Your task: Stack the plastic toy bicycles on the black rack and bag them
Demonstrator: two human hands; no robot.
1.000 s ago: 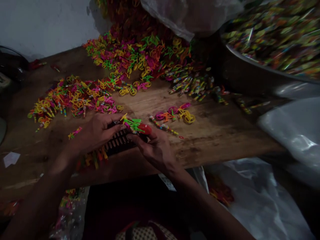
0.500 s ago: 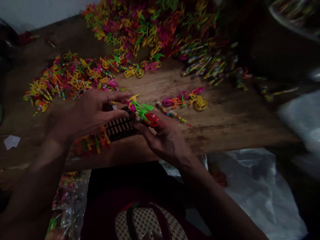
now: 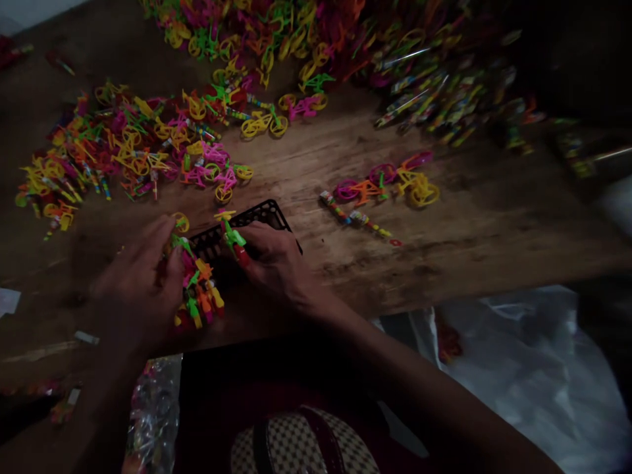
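Note:
My right hand (image 3: pixel 281 263) pinches a small plastic toy bicycle (image 3: pixel 234 240), green and red with a yellow wheel, above a black slotted basket (image 3: pixel 270 208). My left hand (image 3: pixel 143 283) curls round the left end of a row of toy bicycles (image 3: pixel 200 293) in green, orange, pink, yellow and red. These stand packed side by side at the basket's left part. A yellow wheel (image 3: pixel 182 222) sticks up by my left fingertips. My right hand and the row hide much of the basket.
Mixed toy bicycles (image 3: pixel 138 145) lie heaped at the left, and a larger pile (image 3: pixel 276 33) fills the back. Candy-filled tubes (image 3: pixel 434 99) are heaped at the back right. Several loose bicycles (image 3: pixel 368 191) and two tubes (image 3: pixel 336 207) lie right of the basket. Plastic bags (image 3: pixel 533 368) hang below the table edge.
My right hand has moved left with the green and red bicycle, towards the packed row. My left hand has shifted down and left, from over the basket to the row's end. The view has shifted too.

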